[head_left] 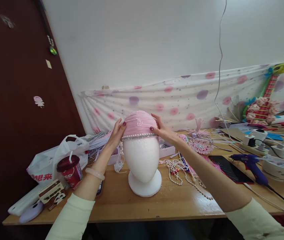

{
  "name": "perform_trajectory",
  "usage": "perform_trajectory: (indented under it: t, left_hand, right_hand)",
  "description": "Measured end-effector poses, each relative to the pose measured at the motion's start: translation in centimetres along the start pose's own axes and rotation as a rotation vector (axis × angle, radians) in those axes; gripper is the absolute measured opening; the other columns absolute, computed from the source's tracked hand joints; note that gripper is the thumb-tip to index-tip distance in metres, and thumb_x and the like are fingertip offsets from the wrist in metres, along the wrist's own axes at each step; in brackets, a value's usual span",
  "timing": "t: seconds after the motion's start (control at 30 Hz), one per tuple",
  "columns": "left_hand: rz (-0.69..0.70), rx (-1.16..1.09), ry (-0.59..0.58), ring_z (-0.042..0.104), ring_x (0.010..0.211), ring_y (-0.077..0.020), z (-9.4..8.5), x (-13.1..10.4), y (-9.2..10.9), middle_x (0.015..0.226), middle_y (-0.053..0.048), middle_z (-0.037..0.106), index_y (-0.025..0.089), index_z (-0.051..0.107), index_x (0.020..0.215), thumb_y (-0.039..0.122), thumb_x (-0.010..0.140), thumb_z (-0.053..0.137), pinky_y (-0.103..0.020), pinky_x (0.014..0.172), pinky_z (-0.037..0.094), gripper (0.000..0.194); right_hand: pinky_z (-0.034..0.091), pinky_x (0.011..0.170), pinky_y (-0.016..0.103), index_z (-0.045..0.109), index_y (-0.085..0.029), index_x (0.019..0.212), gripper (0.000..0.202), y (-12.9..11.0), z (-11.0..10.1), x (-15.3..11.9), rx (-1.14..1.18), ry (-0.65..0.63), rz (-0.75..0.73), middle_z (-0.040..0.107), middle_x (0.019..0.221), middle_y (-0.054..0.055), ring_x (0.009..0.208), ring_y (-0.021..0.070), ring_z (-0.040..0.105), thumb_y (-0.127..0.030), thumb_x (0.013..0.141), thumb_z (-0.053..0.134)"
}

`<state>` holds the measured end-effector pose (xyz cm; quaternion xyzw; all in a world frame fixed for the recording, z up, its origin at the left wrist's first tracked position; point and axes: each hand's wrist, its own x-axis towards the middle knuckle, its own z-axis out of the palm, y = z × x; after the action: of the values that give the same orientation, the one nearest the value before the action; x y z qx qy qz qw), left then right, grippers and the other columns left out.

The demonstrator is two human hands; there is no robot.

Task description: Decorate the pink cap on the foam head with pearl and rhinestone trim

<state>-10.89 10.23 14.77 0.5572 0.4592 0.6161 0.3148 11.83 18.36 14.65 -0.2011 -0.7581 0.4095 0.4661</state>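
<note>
A white foam mannequin head (142, 158) stands upright on the wooden table, facing me. It wears a pink ribbed cap (139, 125) with a row of pearls and a silvery band (139, 136) along its lower edge. On the cap's left side, my left hand (118, 132) grips it, thumb toward the front. Opposite, my right hand (162, 128) holds the right side, its thumb near the band and its fingers over the upper side. Parts of the fingers behind the cap are hidden.
Left: a plastic bag (44, 163), a red cup with a straw (70, 171) and a small box (52, 194). Right: pearl strings (175, 170), a black tablet (230, 169), a purple glue gun (253, 166) and cables. A wooden table (122, 210) bears them.
</note>
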Motion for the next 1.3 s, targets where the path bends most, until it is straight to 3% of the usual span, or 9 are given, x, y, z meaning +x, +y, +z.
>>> perform_trajectory:
  t: [0.13, 0.27, 0.37, 0.57, 0.73, 0.8, 1.0, 1.17, 1.3]
  left_hand:
    - [0.145, 0.186, 0.013, 0.017, 0.161, -0.0339, 0.8, -0.8, 2.1, 0.173, -0.007, 0.027, 0.031, 0.03, 0.16, 0.077, 0.089, 0.053, -0.047, 0.13, 0.013, 0.088]
    - [0.229, 0.337, -0.014, 0.011, 0.162, -0.0361, 2.3, -0.9, 2.4, 0.172, -0.01, 0.029, 0.027, 0.037, 0.157, 0.07, 0.084, 0.066, -0.047, 0.131, 0.007, 0.09]
    - [0.269, 0.413, -0.014, 0.013, 0.161, -0.0344, 2.4, -0.8, 1.9, 0.17, -0.01, 0.031, 0.027, 0.036, 0.157, 0.067, 0.084, 0.066, -0.048, 0.131, 0.006, 0.088]
    - [0.263, 0.493, -0.042, 0.015, 0.161, -0.0317, 1.6, -1.1, 2.4, 0.172, -0.015, 0.025, 0.021, 0.029, 0.16, 0.066, 0.081, 0.07, -0.047, 0.131, 0.009, 0.1]
    - [0.226, 0.477, -0.048, 0.015, 0.162, -0.0331, 1.6, -0.8, 3.4, 0.174, -0.013, 0.023, 0.023, 0.028, 0.162, 0.074, 0.09, 0.054, -0.051, 0.131, 0.01, 0.092]
    - [0.223, 0.473, -0.036, 0.013, 0.162, -0.0333, 1.8, -0.6, 3.2, 0.174, -0.013, 0.022, 0.021, 0.028, 0.162, 0.074, 0.092, 0.051, -0.051, 0.131, 0.007, 0.091]
    - [0.253, 0.484, -0.014, 0.012, 0.162, -0.0335, 1.9, -0.6, 1.9, 0.172, -0.011, 0.026, 0.025, 0.03, 0.161, 0.071, 0.087, 0.063, -0.05, 0.132, 0.007, 0.093]
    - [0.23, 0.529, -0.025, 0.014, 0.162, -0.0323, 1.8, -0.6, 2.5, 0.172, -0.013, 0.027, 0.025, 0.032, 0.16, 0.066, 0.087, 0.065, -0.052, 0.131, 0.008, 0.09]
    - [0.256, 0.478, 0.019, 0.016, 0.162, -0.0302, 1.7, -1.8, 2.8, 0.171, -0.013, 0.03, 0.026, 0.035, 0.158, 0.07, 0.088, 0.06, -0.051, 0.131, 0.009, 0.086]
  right_hand:
    - [0.016, 0.128, 0.064, 0.023, -0.03, 0.162, 0.11, -2.4, 0.1, -0.2, -0.103, -0.018, -0.054, 0.022, 0.173, 0.013, 0.159, 0.0387, 0.019, -0.075, 0.075, 0.072]
    - [0.011, 0.128, 0.067, 0.021, -0.028, 0.164, 0.108, -2.8, 1.4, 0.2, -0.3, -0.015, -0.055, 0.023, 0.172, 0.015, 0.159, 0.0421, 0.016, -0.073, 0.079, 0.069]
    - [0.013, 0.127, 0.068, 0.023, -0.028, 0.163, 0.105, -2.1, 2.1, 0.3, -0.334, -0.022, -0.098, 0.026, 0.171, 0.016, 0.158, 0.0431, 0.018, -0.073, 0.079, 0.068]
    - [0.013, 0.128, 0.064, 0.027, -0.021, 0.162, 0.113, -2.4, 1.0, 0.3, -0.343, -0.073, -0.116, 0.025, 0.17, 0.018, 0.157, 0.0446, 0.02, -0.078, 0.075, 0.07]
    - [0.007, 0.129, 0.062, 0.032, -0.028, 0.159, 0.091, -2.5, -0.2, 1.4, -0.279, -0.029, -0.101, 0.029, 0.17, 0.008, 0.159, 0.0397, 0.018, -0.085, 0.089, 0.041]
    - [0.006, 0.13, 0.06, 0.031, -0.026, 0.159, 0.092, -2.1, 0.1, 1.5, -0.313, -0.018, -0.093, 0.028, 0.171, 0.008, 0.16, 0.0385, 0.016, -0.086, 0.09, 0.038]
    - [0.011, 0.131, 0.058, 0.026, -0.019, 0.161, 0.098, -1.1, 1.6, 1.2, -0.386, -0.025, -0.092, 0.029, 0.17, 0.014, 0.159, 0.0374, 0.02, -0.086, 0.09, 0.036]
    - [0.021, 0.127, 0.063, 0.034, -0.022, 0.155, 0.091, -1.2, 1.2, 1.2, -0.424, 0.013, -0.117, 0.04, 0.162, 0.017, 0.155, 0.039, 0.028, -0.085, 0.09, 0.042]
    - [0.032, 0.123, 0.053, 0.047, -0.022, 0.14, 0.064, -2.7, 1.3, -3.1, -0.498, 0.199, -0.342, 0.05, 0.153, 0.017, 0.147, 0.0307, 0.041, -0.071, 0.1, 0.037]
